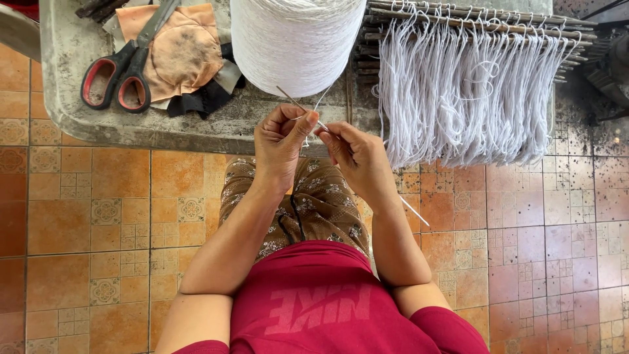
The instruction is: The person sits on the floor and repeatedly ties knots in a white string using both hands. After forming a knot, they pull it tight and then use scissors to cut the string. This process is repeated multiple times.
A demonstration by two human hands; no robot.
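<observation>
My left hand [280, 145] and my right hand [357, 159] meet in front of a grey stone bench [216, 128]. Together they pinch a thin metal rod [298, 105] and a white thread [316, 107]. The rod slants up-left from my fingers, and its far end shows below my right wrist. The thread runs up toward a big white cone of yarn [295, 42] standing on the bench just beyond my hands. I cannot tell which fingers carry the thread.
Red-handled scissors [121, 75] lie on orange and black cloth scraps [183, 52] at the bench's left. Several cut white strings [465, 98] hang from a bundle of rods [472, 19] at the right. Orange patterned floor tiles [85, 216] surround my knees.
</observation>
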